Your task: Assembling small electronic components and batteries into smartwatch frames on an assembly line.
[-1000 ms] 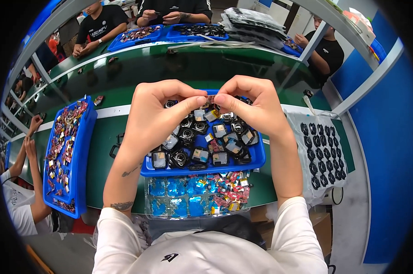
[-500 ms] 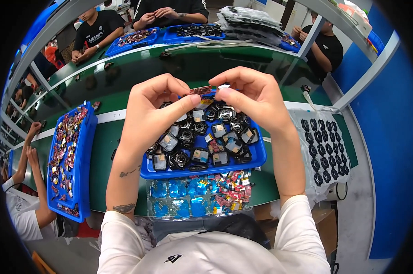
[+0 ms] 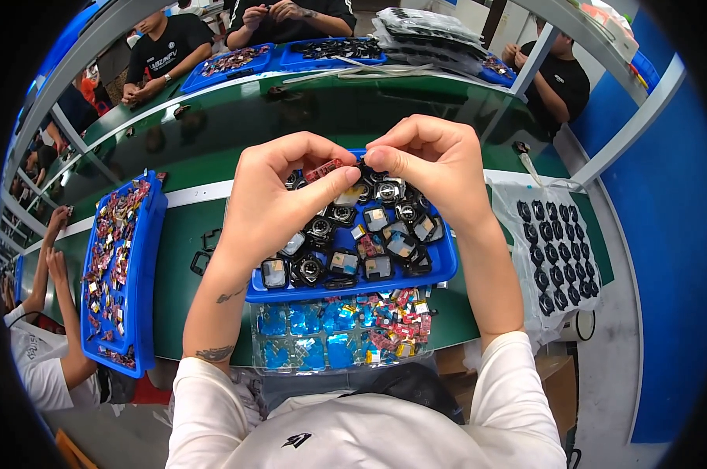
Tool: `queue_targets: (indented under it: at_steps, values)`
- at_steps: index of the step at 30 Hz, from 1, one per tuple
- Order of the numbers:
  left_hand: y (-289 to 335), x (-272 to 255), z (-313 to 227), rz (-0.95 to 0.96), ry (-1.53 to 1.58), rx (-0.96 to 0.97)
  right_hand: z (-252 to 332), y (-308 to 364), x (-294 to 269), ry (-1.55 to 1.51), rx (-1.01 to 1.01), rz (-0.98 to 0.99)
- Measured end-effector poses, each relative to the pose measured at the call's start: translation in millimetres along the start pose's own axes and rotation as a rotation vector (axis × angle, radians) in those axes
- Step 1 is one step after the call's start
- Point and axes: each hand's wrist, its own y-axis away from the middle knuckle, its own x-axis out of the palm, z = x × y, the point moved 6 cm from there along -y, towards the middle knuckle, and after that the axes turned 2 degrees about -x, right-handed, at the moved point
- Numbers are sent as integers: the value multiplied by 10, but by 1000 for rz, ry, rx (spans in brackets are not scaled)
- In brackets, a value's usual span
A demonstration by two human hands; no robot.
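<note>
My left hand (image 3: 279, 180) pinches a small red circuit board (image 3: 323, 170) between thumb and fingers, above the far part of a blue tray (image 3: 353, 295). Close beside it, my right hand (image 3: 439, 160) has thumb and fingertips pressed together; what they grip, if anything, is too small to make out. Black watch cases (image 3: 343, 263), some with pale square insides, fill the tray below, with a few red boards among them. Nearer me lies a clear plastic tray holding blue film-covered pieces (image 3: 341, 353) and a heap of red boards with small batteries (image 3: 400, 320).
A long blue tray (image 3: 152, 297) of red boards stands at left, near a co-worker's arms (image 3: 52, 250). Black frames (image 3: 203, 254) lie beside my tray. At right, a white sheet (image 3: 537, 313) carries rows of black cases. People sit beyond the green belt (image 3: 330, 117); metal posts (image 3: 631, 117) rise at right.
My hands have drawn closer together, and the red board has tilted and shifted slightly left. A white piece at my right fingertips no longer shows. Small items on the belt have moved left.
</note>
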Motion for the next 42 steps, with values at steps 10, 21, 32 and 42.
queue_targets:
  at_steps: [10, 21, 32, 42]
  values:
    - [-12, 31, 111, 97, 289, -138, -178, 73, 117, -294, 220, 117]
    - [-38, -94, 25, 107, 328, -44, -468, 12, -47, 1030, 28, 344]
    - [-39, -137, 13, 54, 224, 5, -948, 94, -175, 1353, 206, 495]
    - [-45, -212, 89, -58, 196, -48, -599, -73, 2, 108, 266, 222]
